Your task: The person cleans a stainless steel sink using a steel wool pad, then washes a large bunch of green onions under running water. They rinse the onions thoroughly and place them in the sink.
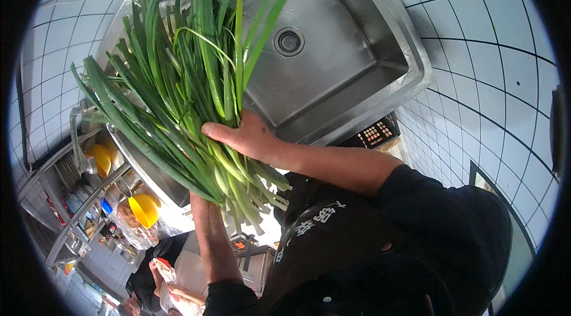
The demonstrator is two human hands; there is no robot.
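A large bunch of green onions [196,88] spans the left and middle of the head view, with leafy tops at the upper left and pale root ends near my dark, printed apron. My right hand [241,135] grips the bunch around its middle, its thumb across the stalks; its other fingers are hidden. From below, my left hand [200,200] reaches under the bunch and holds it, with mostly wrist showing and the fingers covered by leaves. The leaves extend over one side of a wet stainless steel sink [321,61], whose round drain [288,42] is visible.
A faucet [76,137] stands at the left. Beyond it are a metal rail, yellow containers [145,209] and plastic bags. A black keypad device [377,134] sits beside the sink's near edge. Another person [171,280] holds a bag at the lower left. White tiled walls flank the sink.
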